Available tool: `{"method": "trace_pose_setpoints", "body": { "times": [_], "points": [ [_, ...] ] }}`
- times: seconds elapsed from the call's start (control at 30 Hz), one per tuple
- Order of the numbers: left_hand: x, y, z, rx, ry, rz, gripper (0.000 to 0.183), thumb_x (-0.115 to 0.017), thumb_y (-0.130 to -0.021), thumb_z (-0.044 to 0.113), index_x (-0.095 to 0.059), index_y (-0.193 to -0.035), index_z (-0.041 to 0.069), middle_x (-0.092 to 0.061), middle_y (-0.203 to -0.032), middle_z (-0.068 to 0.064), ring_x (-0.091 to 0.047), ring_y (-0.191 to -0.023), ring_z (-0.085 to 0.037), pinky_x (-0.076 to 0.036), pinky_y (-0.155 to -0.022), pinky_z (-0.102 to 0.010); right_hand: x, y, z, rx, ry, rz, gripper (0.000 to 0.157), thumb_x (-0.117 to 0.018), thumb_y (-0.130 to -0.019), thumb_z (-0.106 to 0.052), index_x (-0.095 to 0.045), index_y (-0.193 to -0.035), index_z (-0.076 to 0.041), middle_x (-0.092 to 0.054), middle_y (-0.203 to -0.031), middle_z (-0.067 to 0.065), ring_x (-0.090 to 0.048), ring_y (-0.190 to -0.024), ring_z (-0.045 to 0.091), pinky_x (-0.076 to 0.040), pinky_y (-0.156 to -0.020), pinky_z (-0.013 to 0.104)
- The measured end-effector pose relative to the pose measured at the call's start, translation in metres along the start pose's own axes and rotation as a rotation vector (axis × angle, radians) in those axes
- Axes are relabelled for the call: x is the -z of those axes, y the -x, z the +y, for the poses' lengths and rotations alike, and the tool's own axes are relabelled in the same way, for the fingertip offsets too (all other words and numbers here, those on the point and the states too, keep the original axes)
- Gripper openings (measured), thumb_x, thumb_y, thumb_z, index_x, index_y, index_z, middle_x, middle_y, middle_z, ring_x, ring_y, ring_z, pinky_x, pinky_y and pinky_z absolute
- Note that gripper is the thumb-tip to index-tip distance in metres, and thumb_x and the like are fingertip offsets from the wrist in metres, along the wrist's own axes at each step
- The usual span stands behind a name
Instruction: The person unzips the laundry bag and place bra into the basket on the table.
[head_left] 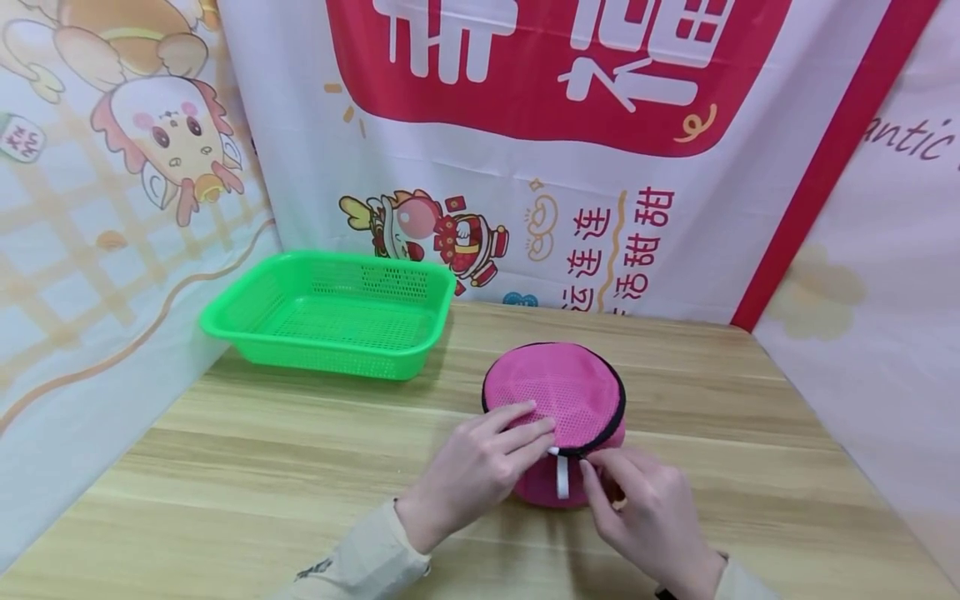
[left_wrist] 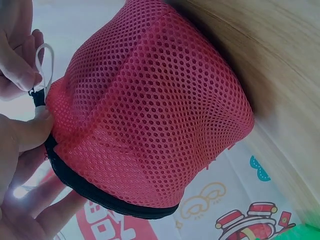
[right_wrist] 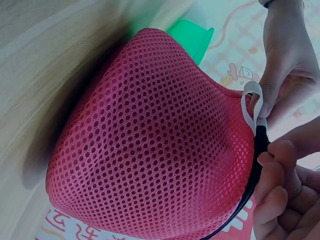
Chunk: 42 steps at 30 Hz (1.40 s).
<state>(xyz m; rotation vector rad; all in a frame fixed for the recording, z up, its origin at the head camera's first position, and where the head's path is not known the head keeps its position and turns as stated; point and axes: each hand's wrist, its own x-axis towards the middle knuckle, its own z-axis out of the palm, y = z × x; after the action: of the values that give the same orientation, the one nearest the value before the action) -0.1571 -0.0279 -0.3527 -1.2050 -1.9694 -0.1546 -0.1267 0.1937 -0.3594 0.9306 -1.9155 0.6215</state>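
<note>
A round pink mesh laundry bag (head_left: 551, 387) stands on the table, its lid edged by a black zipper (left_wrist: 100, 196). From the zipper's front hangs a white loop (head_left: 562, 477). My left hand (head_left: 487, 458) lays its fingers over the lid and pinches the rim beside the loop; its thumb (left_wrist: 35, 130) presses the black edging in the left wrist view. Just right of the loop, my right hand (head_left: 648, 504) pinches the zipper with thumb and forefinger. In the right wrist view, the curled right fingers (right_wrist: 275, 200) hide the zipper slider.
A green plastic basket (head_left: 326, 360) sits at the back left of the wooden table (head_left: 300, 467). Printed cloths hang at the back (head_left: 465, 158) and along both sides, close to the table's edges.
</note>
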Motion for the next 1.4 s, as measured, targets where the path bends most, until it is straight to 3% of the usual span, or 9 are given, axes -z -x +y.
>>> {"method": "trace_pose_setpoints", "body": {
  "times": [0.23, 0.5, 0.8, 1.07, 1.4],
  "points": [
    [0.003, -0.001, -0.002, -0.026, -0.021, 0.037, 0.024, -0.078, -0.084, 0.007, -0.077, -0.108, 0.010, -0.070, -0.112, -0.002, -0.063, -0.109, -0.020, -0.047, -0.096, -0.029, 0.000, -0.001, 0.001, 0.022, -0.041, 0.009, 0.026, -0.053, -0.097, -0.022, -0.066, -0.080, -0.008, -0.054, -0.066, -0.011, -0.048, -0.054, 0.000, -0.039, -0.043, 0.010],
    [0.003, 0.000, -0.005, -0.015, 0.008, 0.080, 0.022, -0.076, -0.084, 0.005, -0.076, -0.106, 0.009, -0.070, -0.111, -0.002, -0.064, -0.106, -0.019, -0.049, -0.094, -0.028, 0.001, -0.002, 0.006, -0.028, -0.058, 0.024, 0.023, -0.055, -0.094, -0.021, -0.066, -0.077, -0.010, -0.049, -0.063, -0.015, -0.043, -0.050, -0.002, -0.034, -0.043, 0.009],
    [0.002, 0.000, 0.001, -0.027, 0.071, 0.074, 0.026, -0.077, -0.087, 0.020, -0.075, -0.111, 0.009, -0.070, -0.114, -0.004, -0.063, -0.108, -0.020, -0.046, -0.098, -0.028, -0.001, -0.002, 0.000, 0.041, -0.073, 0.012, 0.025, -0.055, -0.099, -0.024, -0.070, -0.086, -0.007, -0.049, -0.065, -0.013, -0.042, -0.054, -0.001, -0.033, -0.047, 0.008],
    [0.001, -0.001, 0.004, -0.029, 0.072, 0.062, 0.021, -0.076, -0.087, 0.013, -0.076, -0.107, 0.010, -0.070, -0.112, -0.003, -0.062, -0.106, -0.018, -0.045, -0.098, -0.026, -0.004, -0.002, -0.004, 0.072, -0.129, 0.019, 0.024, -0.058, -0.099, -0.020, -0.070, -0.086, -0.004, -0.054, -0.065, -0.010, -0.045, -0.055, -0.001, -0.036, -0.048, 0.009],
    [0.004, -0.001, 0.004, -0.043, 0.032, 0.079, 0.023, -0.077, -0.083, 0.007, -0.078, -0.105, 0.013, -0.071, -0.110, 0.001, -0.063, -0.100, -0.015, -0.049, -0.093, -0.025, -0.004, -0.004, -0.005, 0.085, -0.177, 0.021, 0.024, -0.056, -0.098, -0.018, -0.066, -0.081, -0.005, -0.048, -0.064, -0.011, -0.043, -0.054, -0.002, -0.034, -0.048, 0.007]
  ]
}}
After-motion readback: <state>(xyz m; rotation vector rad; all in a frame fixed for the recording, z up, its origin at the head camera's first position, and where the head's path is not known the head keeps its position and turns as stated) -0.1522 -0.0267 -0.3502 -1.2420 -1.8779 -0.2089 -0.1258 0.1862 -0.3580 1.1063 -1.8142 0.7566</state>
